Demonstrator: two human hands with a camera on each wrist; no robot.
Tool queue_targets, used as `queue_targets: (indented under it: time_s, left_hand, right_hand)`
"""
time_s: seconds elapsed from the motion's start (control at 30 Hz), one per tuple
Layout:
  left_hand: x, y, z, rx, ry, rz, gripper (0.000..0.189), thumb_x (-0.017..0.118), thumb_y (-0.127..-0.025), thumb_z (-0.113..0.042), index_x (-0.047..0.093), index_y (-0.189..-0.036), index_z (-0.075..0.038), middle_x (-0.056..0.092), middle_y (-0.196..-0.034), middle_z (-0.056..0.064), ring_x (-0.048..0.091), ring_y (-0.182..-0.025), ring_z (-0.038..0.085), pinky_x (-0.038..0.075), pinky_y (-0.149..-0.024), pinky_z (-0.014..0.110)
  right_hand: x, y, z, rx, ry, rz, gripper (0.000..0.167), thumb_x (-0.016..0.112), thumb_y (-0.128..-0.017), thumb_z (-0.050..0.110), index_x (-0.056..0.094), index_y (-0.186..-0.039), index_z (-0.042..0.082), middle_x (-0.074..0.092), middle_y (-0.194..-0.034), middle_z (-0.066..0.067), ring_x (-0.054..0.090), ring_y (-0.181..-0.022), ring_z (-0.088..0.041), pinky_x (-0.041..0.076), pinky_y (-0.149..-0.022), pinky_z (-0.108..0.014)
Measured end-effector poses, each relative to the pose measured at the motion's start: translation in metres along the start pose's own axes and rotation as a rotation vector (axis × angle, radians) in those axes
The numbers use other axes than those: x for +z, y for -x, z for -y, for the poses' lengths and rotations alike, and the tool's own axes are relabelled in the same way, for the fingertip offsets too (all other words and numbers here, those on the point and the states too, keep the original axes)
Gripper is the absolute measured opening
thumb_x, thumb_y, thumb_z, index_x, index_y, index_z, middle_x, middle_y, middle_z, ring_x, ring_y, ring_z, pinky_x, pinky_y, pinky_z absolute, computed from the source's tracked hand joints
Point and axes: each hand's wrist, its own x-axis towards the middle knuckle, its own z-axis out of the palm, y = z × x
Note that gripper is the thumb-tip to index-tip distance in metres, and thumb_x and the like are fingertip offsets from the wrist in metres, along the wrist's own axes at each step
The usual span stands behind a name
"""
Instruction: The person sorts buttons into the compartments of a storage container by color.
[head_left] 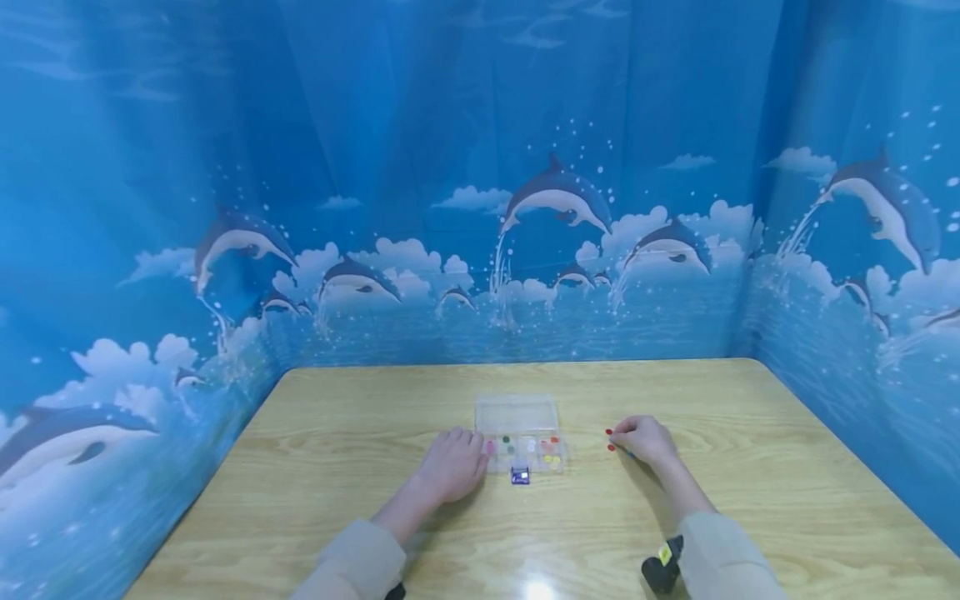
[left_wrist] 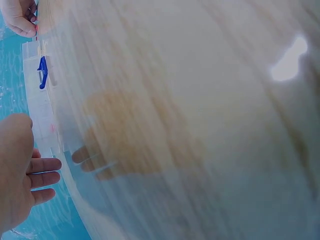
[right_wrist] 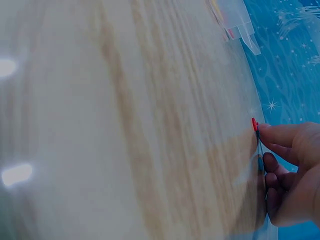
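A clear plastic compartment box (head_left: 517, 414) lies on the table with its lid laid back. Small pink, green, white, orange and yellow pieces sit in its compartments. My left hand (head_left: 456, 467) rests at the box's left end, fingers extended in the left wrist view. A small blue-purple piece (head_left: 520, 475), frame-like from the side, stands by the box's near edge. To the right, my right hand (head_left: 648, 440) has its fingertips down at small red discs (head_left: 611, 448). A blue piece (right_wrist: 260, 162) lies under its fingers. Whether they pinch a disc is unclear.
The wooden table (head_left: 315, 467) ends at a blue dolphin-print curtain (head_left: 420, 317) behind and on both sides. A black device with a yellow mark (head_left: 662, 567) is at the right sleeve. Lamp glare shows on the tabletop.
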Motion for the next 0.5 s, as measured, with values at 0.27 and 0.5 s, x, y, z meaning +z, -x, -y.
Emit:
queue_targets:
  time_s: [0.27, 0.5]
  left_hand:
    - [-0.0020, -0.0006, 0.0021, 0.003, 0.019, -0.016, 0.031, 0.039, -0.098, -0.033, 0.053, -0.104, -0.005, 0.054, -0.089, 0.008, 0.053, -0.089, 0.022, 0.046, -0.083, 0.036]
    - [0.0008, 0.0002, 0.0030, 0.009, 0.037, -0.021, 0.032, 0.038, -0.098, -0.033, 0.053, -0.104, -0.005, 0.055, -0.091, 0.008, 0.054, -0.091, 0.023, 0.046, -0.084, 0.037]
  right_hand:
    - [-0.0012, 0.0004, 0.0032, -0.027, 0.031, -0.009, 0.010, 0.063, -0.083, 0.014, 0.065, -0.081, 0.004, 0.063, -0.081, -0.006, 0.055, -0.076, -0.023, 0.041, -0.068, -0.037]
    - [0.0004, 0.0012, 0.0020, -0.031, 0.082, 0.004, 0.010, 0.062, -0.084, 0.015, 0.064, -0.079, 0.006, 0.061, -0.079, -0.004, 0.054, -0.074, -0.021, 0.041, -0.067, -0.038]
